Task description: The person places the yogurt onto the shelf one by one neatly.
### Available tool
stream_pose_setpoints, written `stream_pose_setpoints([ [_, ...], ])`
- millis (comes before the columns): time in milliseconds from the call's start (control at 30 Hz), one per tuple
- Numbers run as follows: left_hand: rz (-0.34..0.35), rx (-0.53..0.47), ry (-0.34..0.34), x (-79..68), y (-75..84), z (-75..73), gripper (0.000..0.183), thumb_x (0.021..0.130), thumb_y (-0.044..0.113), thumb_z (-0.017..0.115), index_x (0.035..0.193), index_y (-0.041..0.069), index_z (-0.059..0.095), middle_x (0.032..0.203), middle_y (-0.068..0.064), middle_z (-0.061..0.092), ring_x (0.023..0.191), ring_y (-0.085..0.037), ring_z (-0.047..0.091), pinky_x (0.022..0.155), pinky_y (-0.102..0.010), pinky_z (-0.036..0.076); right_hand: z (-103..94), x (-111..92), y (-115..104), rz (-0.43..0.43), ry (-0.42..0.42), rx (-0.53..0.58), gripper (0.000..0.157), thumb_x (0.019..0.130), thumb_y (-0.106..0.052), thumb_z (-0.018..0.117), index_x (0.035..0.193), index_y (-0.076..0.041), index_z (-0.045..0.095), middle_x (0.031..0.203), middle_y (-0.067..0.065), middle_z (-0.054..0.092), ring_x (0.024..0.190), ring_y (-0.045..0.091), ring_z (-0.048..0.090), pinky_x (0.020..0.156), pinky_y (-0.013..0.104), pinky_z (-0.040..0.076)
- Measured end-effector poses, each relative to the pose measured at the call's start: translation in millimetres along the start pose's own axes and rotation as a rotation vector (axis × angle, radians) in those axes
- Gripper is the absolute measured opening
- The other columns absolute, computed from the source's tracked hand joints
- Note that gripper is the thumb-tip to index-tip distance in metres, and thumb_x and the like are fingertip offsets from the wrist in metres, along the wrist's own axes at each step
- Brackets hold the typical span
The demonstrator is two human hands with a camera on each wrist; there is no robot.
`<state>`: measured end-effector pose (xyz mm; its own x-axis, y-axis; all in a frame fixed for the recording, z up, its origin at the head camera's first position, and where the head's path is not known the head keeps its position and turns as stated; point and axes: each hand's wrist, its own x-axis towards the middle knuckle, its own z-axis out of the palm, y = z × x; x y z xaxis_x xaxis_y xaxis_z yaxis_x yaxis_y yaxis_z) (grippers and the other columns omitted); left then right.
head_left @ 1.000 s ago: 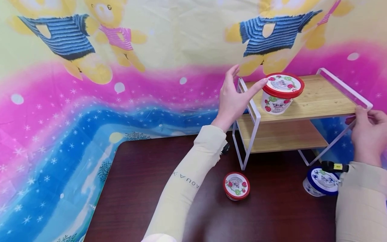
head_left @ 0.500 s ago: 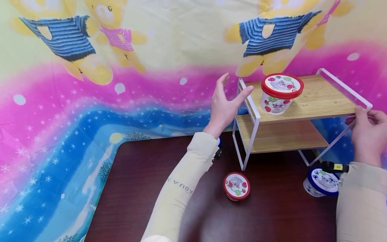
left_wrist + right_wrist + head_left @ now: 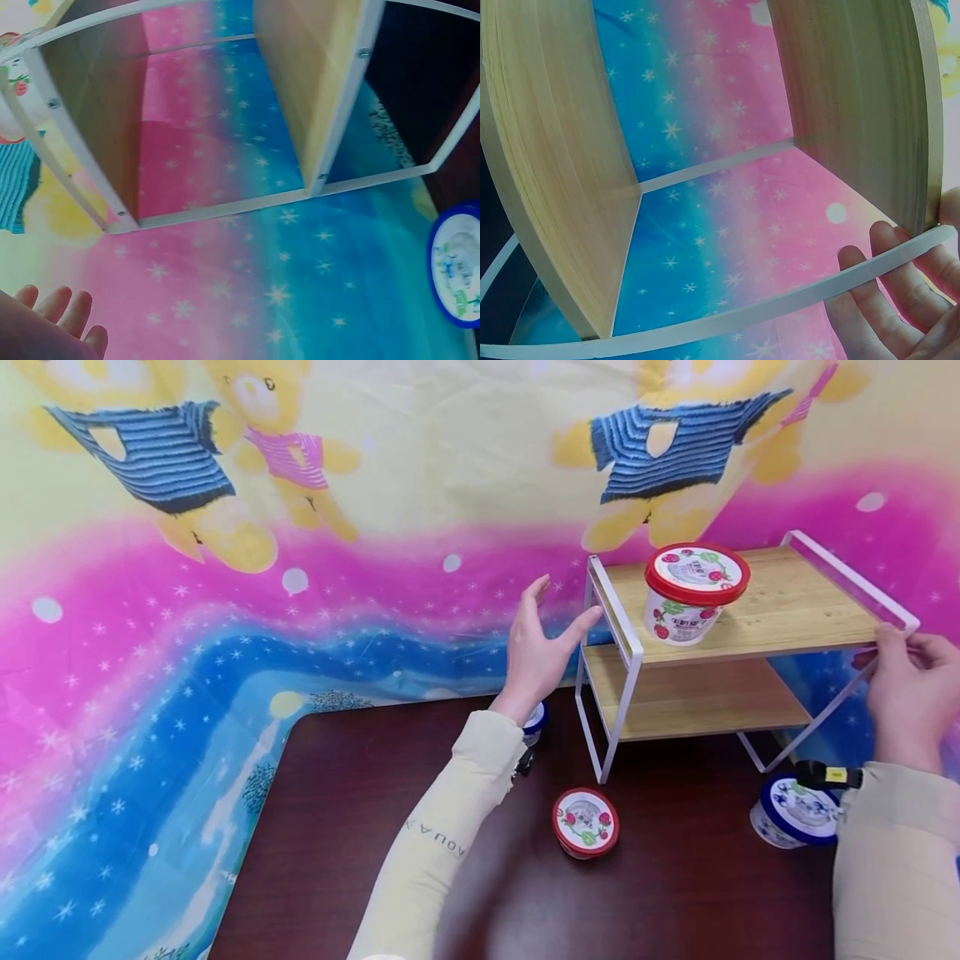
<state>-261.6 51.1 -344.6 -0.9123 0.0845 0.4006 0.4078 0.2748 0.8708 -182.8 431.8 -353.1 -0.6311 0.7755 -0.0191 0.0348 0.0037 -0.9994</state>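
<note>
A two-tier wooden shelf rack (image 3: pixel 787 597) with white metal side frames stands on the dark table. On its top board, near the left side, sits a white tub with a red lid (image 3: pixel 684 618) and strawberry print. My left hand (image 3: pixel 534 652) hovers just left of the rack, fingers spread and holding nothing; the left wrist view shows its fingertips (image 3: pixel 73 315) apart from the frame. At the upper right corner, my right hand (image 3: pixel 911 693) grips the white frame. Seen from the right wrist, its fingers (image 3: pixel 907 285) curl round the bar beside the upper board.
A second red-lidded tub (image 3: pixel 585 822) stands on the table (image 3: pixel 360 827) in front of the rack. A blue-lidded tub (image 3: pixel 795 810) is near my right sleeve. Another blue-lidded tub (image 3: pixel 534 723) is partly hidden behind my left wrist. A printed cloth (image 3: pixel 420 577) hangs behind.
My left hand has moved left and down, away from the red-lidded tub on the top board where its thumb was at the lid. My right hand stays on the frame.
</note>
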Motion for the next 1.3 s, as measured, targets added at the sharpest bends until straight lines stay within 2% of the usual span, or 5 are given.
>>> stream_pose_setpoints([
  [133,-0.022,0.022,-0.011,-8.6,-15.7,1.8,0.086,0.088,0.072,0.063,0.157,0.032,0.030,0.154,0.016,0.037,0.140,-0.007,0.035,0.111,-0.047,0.039,-0.5,-0.4,1.8,0.000,0.006,-0.004,0.014,0.098,-0.043,0.065,0.106,-0.031,0.063,0.084,-0.017,0.065,0.072,-0.005,0.061,0.063,0.003,0.045],
  [433,-0.068,0.065,-0.006,-26.0,-49.2,4.0,0.090,0.087,0.073,0.062,0.157,0.025,0.032,0.156,0.003,0.041,0.140,-0.011,0.036,0.110,-0.048,0.039,-1.1,-3.3,1.9,0.010,0.002,0.001,0.017,0.096,-0.045,0.066,0.103,-0.030,0.062,0.081,-0.017,0.065,0.071,-0.003,0.061,0.061,0.005,0.045],
  [800,-0.127,0.078,-0.003,-40.6,-76.5,2.8,0.090,0.088,0.071,0.064,0.158,0.025,0.032,0.157,0.005,0.039,0.142,-0.013,0.036,0.110,-0.047,0.039,-1.8,4.8,6.1,0.014,0.002,0.025,0.016,0.098,-0.043,0.066,0.103,-0.030,0.060,0.081,-0.017,0.065,0.068,-0.006,0.062,0.061,0.004,0.045],
  [1033,-0.181,0.112,0.008,-50.8,-94.3,1.1,0.090,0.088,0.072,0.063,0.158,0.025,0.032,0.157,0.009,0.039,0.142,-0.012,0.037,0.112,-0.044,0.038,-1.8,0.3,4.1,0.024,-0.008,-0.003,0.022,0.094,-0.050,0.066,0.106,-0.032,0.060,0.087,-0.017,0.065,0.074,-0.004,0.061,0.063,0.005,0.045],
  [1300,-0.237,0.132,0.022,-59.0,-110.0,0.4,0.092,0.085,0.077,0.061,0.157,0.028,0.034,0.156,0.009,0.040,0.141,-0.013,0.038,0.112,-0.045,0.038,-0.3,-1.7,-0.1,0.033,-0.006,0.034,0.019,0.096,-0.046,0.066,0.104,-0.030,0.060,0.086,-0.016,0.065,0.072,-0.003,0.061,0.061,0.005,0.045],
])
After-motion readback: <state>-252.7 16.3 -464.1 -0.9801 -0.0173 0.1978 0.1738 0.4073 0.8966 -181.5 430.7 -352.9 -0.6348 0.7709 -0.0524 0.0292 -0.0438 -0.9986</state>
